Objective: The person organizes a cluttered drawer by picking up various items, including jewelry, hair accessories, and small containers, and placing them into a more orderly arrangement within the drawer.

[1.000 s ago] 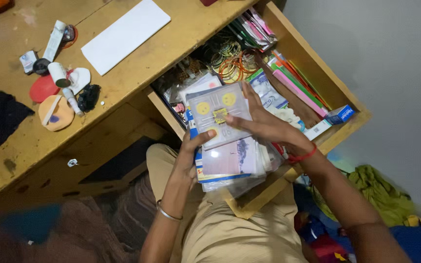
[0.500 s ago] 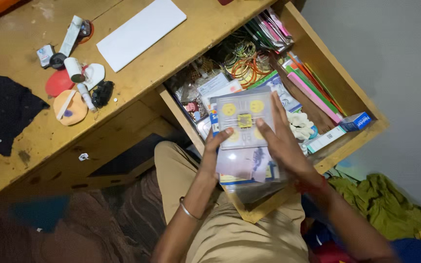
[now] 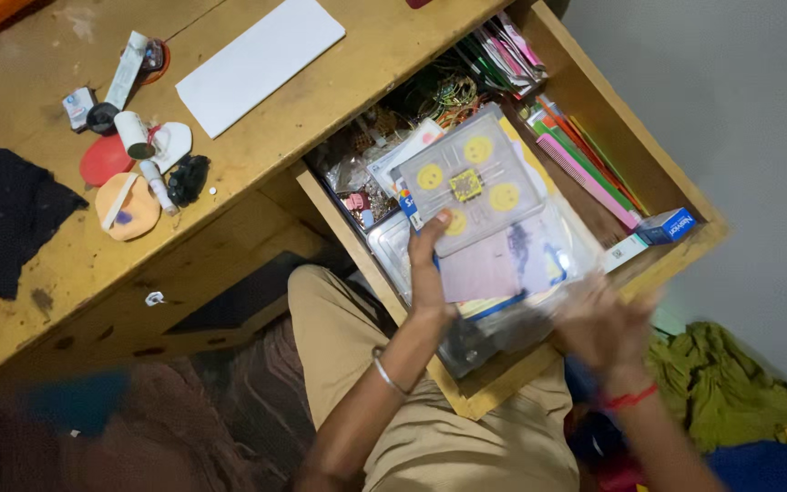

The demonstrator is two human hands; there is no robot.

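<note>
Clear plastic, the flat square case with four yellow round faces (image 3: 471,187) sits pinched at its near edge by the left hand (image 3: 430,264), thumb on top, above the open wooden drawer (image 3: 676,196). Gripping closer to the case's middle would likely steady it. The right hand (image 3: 598,323) is blurred beside the drawer's front edge; I cannot tell its grip. Inside the drawer lie clear packets (image 3: 512,273), orange bangles (image 3: 453,96), coloured pens (image 3: 585,155) and a small blue box (image 3: 667,225).
</note>
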